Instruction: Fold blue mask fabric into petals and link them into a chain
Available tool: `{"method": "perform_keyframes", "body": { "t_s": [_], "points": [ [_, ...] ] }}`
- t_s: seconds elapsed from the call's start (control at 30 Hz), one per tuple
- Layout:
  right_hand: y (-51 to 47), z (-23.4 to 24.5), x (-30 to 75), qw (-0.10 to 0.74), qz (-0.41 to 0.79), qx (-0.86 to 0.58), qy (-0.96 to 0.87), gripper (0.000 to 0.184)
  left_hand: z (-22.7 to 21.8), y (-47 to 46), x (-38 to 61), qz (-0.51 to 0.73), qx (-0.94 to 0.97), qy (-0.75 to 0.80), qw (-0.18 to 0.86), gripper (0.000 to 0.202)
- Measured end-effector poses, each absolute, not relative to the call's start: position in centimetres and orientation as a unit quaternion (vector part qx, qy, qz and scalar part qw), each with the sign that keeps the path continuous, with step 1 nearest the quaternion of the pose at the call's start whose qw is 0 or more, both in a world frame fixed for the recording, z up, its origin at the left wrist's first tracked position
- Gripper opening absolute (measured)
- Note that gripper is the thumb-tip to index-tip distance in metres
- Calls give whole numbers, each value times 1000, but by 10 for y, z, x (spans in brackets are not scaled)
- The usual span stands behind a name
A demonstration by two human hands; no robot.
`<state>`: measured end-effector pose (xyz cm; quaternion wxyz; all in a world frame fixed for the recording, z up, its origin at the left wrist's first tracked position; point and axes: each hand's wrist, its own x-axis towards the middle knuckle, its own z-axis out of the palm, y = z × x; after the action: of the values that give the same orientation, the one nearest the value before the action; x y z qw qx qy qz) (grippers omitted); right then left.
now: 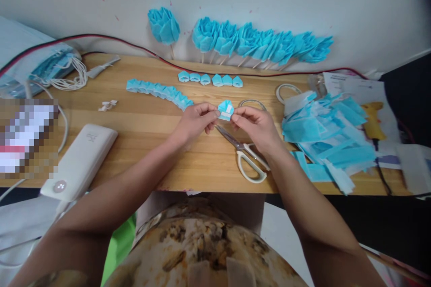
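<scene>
Between my two hands is a small folded blue fabric petal with white strips on its face. My left hand pinches its left edge, and my right hand pinches the right edge. Below them on the table lie scissors with white handles, blades partly under my fingers. A roll of tape sits just behind my right hand. A row of overlapping folded blue pieces runs up to my left hand. Several similar folded petals stand in a line farther back.
Several blue flowers on sticks lean against the wall. Cut blue fabric strips are heaped at right, near a yellow glue gun and another tape roll. A white power bank lies at left. A red-black cable crosses the back.
</scene>
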<state>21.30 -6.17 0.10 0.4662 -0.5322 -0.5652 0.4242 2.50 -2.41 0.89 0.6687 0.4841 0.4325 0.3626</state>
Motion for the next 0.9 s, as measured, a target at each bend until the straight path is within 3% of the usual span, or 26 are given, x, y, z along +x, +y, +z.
{"method": "perform_keyframes", "body": {
  "t_s": [0.27,0.43,0.6,0.9],
  "points": [
    [-61,1,212,446,406,-537,-590,23,4,-23,25,385,513,449,622,12],
    [-60,0,211,465,370,-562,-575,19,5,-31,25,474,599,442,471,8],
    [-62,0,208,487,344,-561,-574,14,1,-41,27,408,719,410,385,8],
    [-67,1,202,495,314,-552,-593,14,-5,-38,27,413,702,421,400,8]
  ]
}}
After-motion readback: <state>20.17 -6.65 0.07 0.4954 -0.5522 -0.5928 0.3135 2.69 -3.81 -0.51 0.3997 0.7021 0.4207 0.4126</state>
